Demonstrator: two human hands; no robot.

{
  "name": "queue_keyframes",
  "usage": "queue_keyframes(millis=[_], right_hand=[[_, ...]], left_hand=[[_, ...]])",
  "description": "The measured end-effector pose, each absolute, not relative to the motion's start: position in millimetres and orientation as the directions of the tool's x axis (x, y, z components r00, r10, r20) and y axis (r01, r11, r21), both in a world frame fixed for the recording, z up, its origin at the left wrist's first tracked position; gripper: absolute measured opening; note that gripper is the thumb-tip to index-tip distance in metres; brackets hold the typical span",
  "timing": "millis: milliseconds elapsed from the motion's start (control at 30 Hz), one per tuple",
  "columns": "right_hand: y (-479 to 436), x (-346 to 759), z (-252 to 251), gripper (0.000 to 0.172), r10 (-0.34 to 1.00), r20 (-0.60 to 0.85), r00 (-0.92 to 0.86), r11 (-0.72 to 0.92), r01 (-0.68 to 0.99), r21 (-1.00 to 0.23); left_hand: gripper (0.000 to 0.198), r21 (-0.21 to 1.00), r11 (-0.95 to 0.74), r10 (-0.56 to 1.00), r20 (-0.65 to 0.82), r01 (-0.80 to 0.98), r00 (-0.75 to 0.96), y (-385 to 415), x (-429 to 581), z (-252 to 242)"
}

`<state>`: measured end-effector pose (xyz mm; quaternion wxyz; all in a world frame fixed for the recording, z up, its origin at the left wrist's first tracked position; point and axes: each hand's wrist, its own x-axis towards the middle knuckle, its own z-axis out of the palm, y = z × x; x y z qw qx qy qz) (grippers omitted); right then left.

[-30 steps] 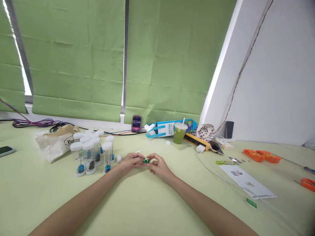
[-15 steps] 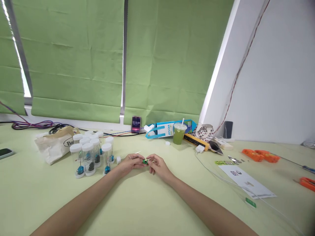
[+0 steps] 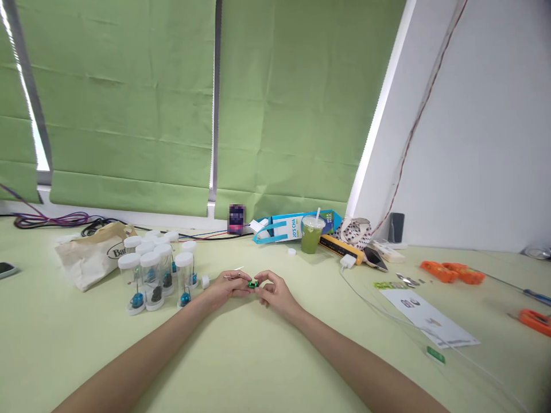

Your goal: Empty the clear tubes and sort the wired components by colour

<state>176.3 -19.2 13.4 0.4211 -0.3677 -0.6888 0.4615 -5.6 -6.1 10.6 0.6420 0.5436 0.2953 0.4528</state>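
Observation:
Both my hands meet at the middle of the pale green table (image 3: 241,355). My left hand (image 3: 227,287) and my right hand (image 3: 272,290) pinch a tiny green part (image 3: 252,283) between their fingertips, fingers closed. A thin white wire or lead sticks up from my left fingers. Just left of my left hand stand several clear vials with white caps (image 3: 157,269), with blue and dark bits inside, and a loose white cap (image 3: 205,281) lies beside them.
A beige cloth bag (image 3: 92,255) lies at the left, with cables behind it. A green drink cup (image 3: 311,234), a blue carton, phones and a charger sit at the back. Orange tools (image 3: 451,272), a paper sheet (image 3: 428,324) and a green chip (image 3: 435,354) lie at the right.
The view has shifted slightly, so everything sits a little left and lower. My hands stay pinched on the green part with only small finger movements.

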Motion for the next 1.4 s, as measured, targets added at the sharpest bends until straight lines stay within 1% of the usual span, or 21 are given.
queue_keyframes(millis=[400,567,833,1400], right_hand=[[-11,177,4,0.03,0.881,0.257,-0.397,0.326,0.117,-0.938],[-14,177,7,0.03,0.896,0.246,-0.371,0.309,0.12,-0.944],[-16,177,9,0.029,0.886,0.251,-0.389,0.313,0.103,-0.944],[-13,178,5,0.024,0.885,0.252,-0.391,0.321,0.122,-0.939]], left_hand=[[0.015,0.965,-0.01,0.872,0.137,-0.263,0.47,-4,-6,9],[0.014,0.965,-0.008,0.883,0.129,-0.262,0.451,-5,-6,9],[0.017,0.968,-0.01,0.89,0.123,-0.25,0.44,-4,-6,8],[0.019,0.976,-0.034,0.894,0.127,-0.217,0.43,-2,-4,6]])
